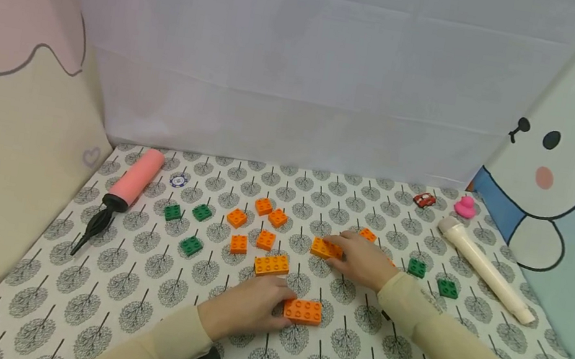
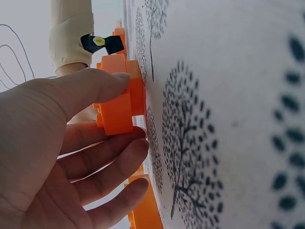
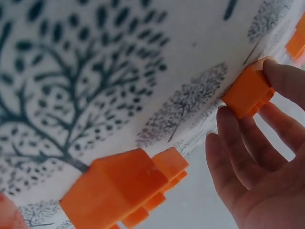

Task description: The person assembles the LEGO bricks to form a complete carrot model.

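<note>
In the head view, my left hand (image 1: 253, 305) pinches an orange toy building brick (image 1: 303, 312) with two rows of studs. The left wrist view has the thumb and fingers around this brick (image 2: 114, 100). A second orange piece (image 2: 137, 88) shows between it and the cloth; whether it is joined cannot be told. Farther forward, my right hand (image 1: 362, 259) grips another orange brick (image 1: 326, 248) that rests on the cloth. Thumb and fingertips meet this brick (image 3: 250, 88) in the right wrist view. A yellow-orange brick (image 1: 271, 265) lies just beyond the left hand.
Several small orange bricks (image 1: 266, 239) and green bricks (image 1: 191, 245) are scattered on the tree-patterned cloth (image 1: 142, 313). A pink pump (image 1: 136, 177) lies at left. At right are a white tube (image 1: 484, 270), a red toy car (image 1: 424, 200) and a pink duck (image 1: 465, 206).
</note>
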The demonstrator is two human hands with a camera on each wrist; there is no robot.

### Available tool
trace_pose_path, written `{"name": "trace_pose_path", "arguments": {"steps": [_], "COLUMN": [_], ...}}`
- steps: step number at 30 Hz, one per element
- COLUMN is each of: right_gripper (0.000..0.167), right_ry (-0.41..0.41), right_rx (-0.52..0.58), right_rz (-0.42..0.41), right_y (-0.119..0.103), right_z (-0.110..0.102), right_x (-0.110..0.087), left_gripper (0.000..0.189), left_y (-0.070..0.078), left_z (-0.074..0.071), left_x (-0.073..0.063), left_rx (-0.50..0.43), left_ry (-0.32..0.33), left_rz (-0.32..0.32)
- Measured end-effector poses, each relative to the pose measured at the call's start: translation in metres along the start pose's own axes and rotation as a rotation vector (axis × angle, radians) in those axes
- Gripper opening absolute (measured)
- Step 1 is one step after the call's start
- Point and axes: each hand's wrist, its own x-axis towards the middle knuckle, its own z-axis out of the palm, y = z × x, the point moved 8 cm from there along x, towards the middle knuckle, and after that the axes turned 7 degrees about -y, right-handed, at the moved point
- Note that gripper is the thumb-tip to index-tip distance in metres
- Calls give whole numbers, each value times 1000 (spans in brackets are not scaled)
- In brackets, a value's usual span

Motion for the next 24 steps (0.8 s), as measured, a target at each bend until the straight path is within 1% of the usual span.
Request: {"name": "trace_pose_path", "arguments": {"steps": [3, 6, 10, 13, 16, 18, 21, 24], "right_gripper": [50, 49, 46, 45, 44, 44, 44, 44], "right_ry": [0, 17, 70, 115, 167, 187, 186, 170], "right_rx": [-3, -8, 8, 21, 31, 38, 54, 44], "right_rz": [5, -20, -109, -180, -241, -273, -300, -312], "right_y": [0, -6, -20, -32, -40, -45, -50, -52], "right_z": [-1, -4, -11, -14, -14, -11, -5, 1], "right_x": [-3, -11, -28, -45, -61, -72, -84, -92], "left_gripper": [44, 45, 45, 44, 44, 44, 45, 44], "left_y": [0, 0, 0, 1, 1, 1, 1, 1], "left_z": [0, 0, 0, 0, 0, 0, 0, 0], "left_x": [0, 0, -1, -1, 0, 0, 0, 0], "left_rx": [-8, -13, -11, -5, 4, 6, 5, -3], "left_ry": [-5, -9, -13, -13, -7, 0, 5, 9], "left_rz": [-4, -7, -13, -12, -3, 1, 1, -1]}}
